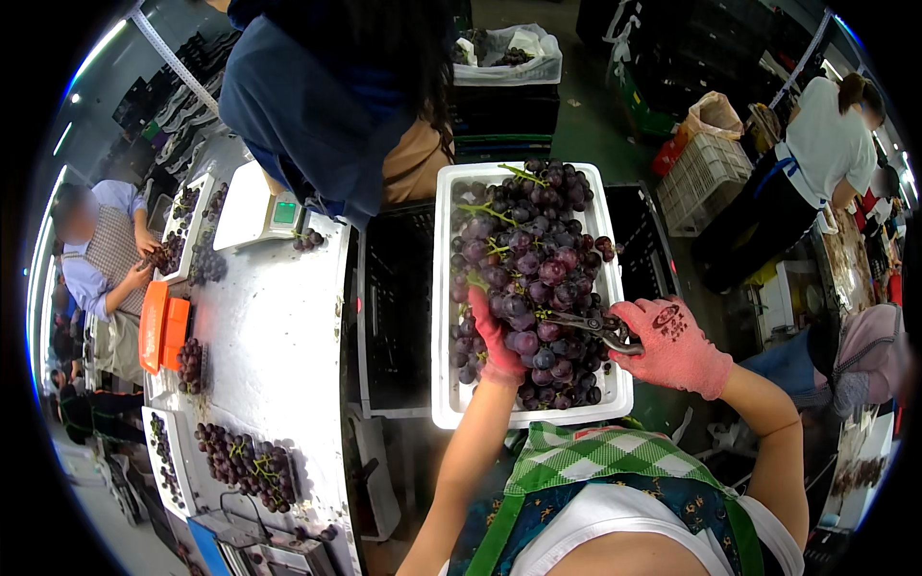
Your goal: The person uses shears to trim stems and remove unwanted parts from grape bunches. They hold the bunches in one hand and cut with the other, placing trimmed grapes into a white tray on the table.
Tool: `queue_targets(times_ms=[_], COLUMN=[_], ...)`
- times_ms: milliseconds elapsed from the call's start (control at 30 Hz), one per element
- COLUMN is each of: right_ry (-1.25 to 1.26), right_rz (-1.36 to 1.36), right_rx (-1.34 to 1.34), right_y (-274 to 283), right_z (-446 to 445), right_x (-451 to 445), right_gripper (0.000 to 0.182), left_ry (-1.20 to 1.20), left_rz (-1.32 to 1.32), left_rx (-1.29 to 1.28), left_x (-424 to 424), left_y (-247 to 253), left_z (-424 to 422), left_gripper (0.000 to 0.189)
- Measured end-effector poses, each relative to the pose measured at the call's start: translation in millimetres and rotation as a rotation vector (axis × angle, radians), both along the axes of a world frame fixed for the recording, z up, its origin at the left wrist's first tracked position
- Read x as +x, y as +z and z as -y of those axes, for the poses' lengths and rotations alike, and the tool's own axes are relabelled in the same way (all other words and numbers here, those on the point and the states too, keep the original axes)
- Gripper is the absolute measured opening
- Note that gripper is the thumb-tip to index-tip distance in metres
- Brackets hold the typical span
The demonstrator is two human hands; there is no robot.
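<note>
Before me is a white foam tray (441,302) heaped with bunches of dark purple grapes (533,266) on green stems. My left hand (495,342), in a pink glove, rests against the near left side of the heap; its fingertips are partly hidden among the grapes. In a pink glove too, my right hand (666,345) is closed around the handles of small pruning snips (594,325) at the tray's right side. The blades point left into the grapes, beside a bit of green stem. Whether they touch that stem, I cannot tell.
At left, a metal table (288,324) bears a weighing scale (252,209), an orange scale (164,327) and grape bunches (248,464). Black crates (396,309) stand under the tray. A co-worker (317,108) stands just beyond; others are at both sides. A lined crate (508,68) lies ahead.
</note>
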State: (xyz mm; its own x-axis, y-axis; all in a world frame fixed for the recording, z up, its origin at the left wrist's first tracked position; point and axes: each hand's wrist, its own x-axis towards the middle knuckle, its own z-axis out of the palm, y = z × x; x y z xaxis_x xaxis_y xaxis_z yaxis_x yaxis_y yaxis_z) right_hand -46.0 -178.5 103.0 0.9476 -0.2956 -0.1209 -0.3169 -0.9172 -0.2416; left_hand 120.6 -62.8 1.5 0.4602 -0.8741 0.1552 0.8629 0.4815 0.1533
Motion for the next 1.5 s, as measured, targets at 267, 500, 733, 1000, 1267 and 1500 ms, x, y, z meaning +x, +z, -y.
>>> queue_targets(times_ms=[267,500,733,1000,1267,1500], right_ry=[0.036,-0.018,-0.068,-0.055,-0.078,0.003], right_rz=[0.028,-0.048,-0.099,-0.06,-0.063,0.033], right_rx=[-0.181,0.15,0.295,0.196,0.29,0.292], right_y=[4.1,1.1,5.8,-2.2,18.6,22.6], right_z=[-2.4,1.7,-1.3,2.4,-0.1,2.7], right_x=[5.8,5.3,7.6,2.1,0.3,-9.4], right_gripper=[0.042,0.044,0.046,0.042,0.04,0.042], left_ry=[0.022,0.038,-0.003,0.029,0.039,0.052], left_rz=[0.069,0.01,-0.022,-0.02,0.042,0.102], left_rx=[-0.052,0.046,0.0,0.089,0.003,0.027], left_x=[0.4,1.0,1.1,-2.5,2.1,0.9], left_y=[2.6,-1.3,-4.9,2.4,-19.0,-11.2], left_z=[-1.7,-1.3,-0.6,-1.7,-3.6,-12.7], left_gripper=[0.08,0.08,0.081,0.08,0.077,0.085])
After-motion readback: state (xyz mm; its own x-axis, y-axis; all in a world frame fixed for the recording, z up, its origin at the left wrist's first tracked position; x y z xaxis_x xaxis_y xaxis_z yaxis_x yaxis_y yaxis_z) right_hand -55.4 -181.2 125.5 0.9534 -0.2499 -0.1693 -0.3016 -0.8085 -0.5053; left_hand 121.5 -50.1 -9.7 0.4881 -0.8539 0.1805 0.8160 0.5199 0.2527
